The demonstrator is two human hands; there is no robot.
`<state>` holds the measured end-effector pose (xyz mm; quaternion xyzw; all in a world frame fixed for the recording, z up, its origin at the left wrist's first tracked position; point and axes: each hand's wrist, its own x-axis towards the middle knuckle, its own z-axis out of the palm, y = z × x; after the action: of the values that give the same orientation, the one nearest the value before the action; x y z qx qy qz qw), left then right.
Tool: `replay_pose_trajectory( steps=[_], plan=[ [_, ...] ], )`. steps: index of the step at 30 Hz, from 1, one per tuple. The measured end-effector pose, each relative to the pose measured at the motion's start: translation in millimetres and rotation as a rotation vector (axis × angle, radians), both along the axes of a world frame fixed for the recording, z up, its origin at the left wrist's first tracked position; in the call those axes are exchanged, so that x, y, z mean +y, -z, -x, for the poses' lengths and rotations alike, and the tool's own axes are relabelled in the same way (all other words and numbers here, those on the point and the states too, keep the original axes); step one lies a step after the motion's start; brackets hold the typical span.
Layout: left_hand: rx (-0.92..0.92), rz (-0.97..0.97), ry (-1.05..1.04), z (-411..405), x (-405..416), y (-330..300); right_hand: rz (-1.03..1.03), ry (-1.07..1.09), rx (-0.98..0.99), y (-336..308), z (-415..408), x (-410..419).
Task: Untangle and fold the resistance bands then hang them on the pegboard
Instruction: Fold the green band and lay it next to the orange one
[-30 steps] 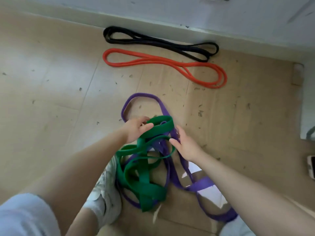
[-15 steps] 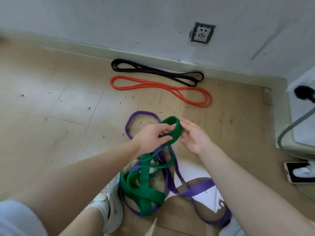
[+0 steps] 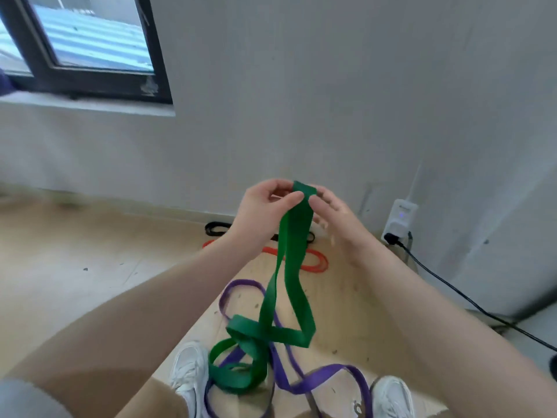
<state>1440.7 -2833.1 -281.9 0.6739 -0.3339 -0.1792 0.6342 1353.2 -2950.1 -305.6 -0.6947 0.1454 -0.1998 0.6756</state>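
Both hands, left hand (image 3: 265, 206) and right hand (image 3: 334, 218), pinched the green band's (image 3: 294, 245) top fold; lifting further risked dragging the entangled purple band (image 3: 316, 378) off the floor (image 3: 90, 267).

left hand (image 3: 265, 206): raised, thumb and fingers pinching | right hand (image 3: 333, 217): raised alongside, fingers blurred, grip unclear

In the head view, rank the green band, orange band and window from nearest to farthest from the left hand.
1. green band: pinched at its top by the left hand.
2. orange band: on the floor below, near the wall.
3. window: high on the far left.
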Motion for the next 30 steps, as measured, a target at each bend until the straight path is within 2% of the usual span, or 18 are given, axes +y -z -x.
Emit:
replay_pose_trajectory(
  steps=[2,5,8,10,11,13,15,19,23,25,28,30],
  plan=[
    [-0.067,0.044,0.009,12.5,4.0,-31.2,0.040,-0.015,-0.100,-24.9,15.3,7.9],
    [-0.169,0.146,0.008,29.9,14.0,-69.9,0.142,0.075,-0.183,-67.2,29.5,17.8],
    [-0.261,0.246,-0.126,39.8,21.4,-97.6,0.217,0.136,-0.247,-107.5,33.5,28.7],
    [-0.192,0.227,-0.182,40.4,26.3,-107.9,0.229,0.162,-0.266,-129.9,34.1,35.9],
    [-0.121,0.179,-0.132,40.5,29.6,-110.4,0.226,0.171,-0.270,-139.4,33.7,38.6],
    [-0.018,0.068,0.059,44.8,38.2,-111.0,0.177,0.188,-0.287,-158.1,34.0,43.8],
    [0.009,0.037,0.168,52.0,46.7,-108.4,0.111,0.187,-0.324,-175.4,34.2,48.1],
    [0.095,0.166,0.215,54.5,53.6,-100.1,0.078,0.179,-0.328,-186.6,34.0,52.6],
    [0.157,0.195,0.203,56.1,54.8,-76.3,-0.111,0.226,-0.304,-166.2,31.9,48.7],
    [0.112,0.123,0.186,59.3,53.0,-61.2,-0.200,0.246,-0.283,-154.8,28.9,46.2],
    [-0.091,0.026,0.126,62.4,44.5,-49.7,-0.300,0.235,-0.281,-147.2,23.6,43.9],
    [-0.160,0.008,0.058,60.7,36.8,-48.2,-0.321,0.198,-0.286,-147.0,21.4,43.2]
  ],
)
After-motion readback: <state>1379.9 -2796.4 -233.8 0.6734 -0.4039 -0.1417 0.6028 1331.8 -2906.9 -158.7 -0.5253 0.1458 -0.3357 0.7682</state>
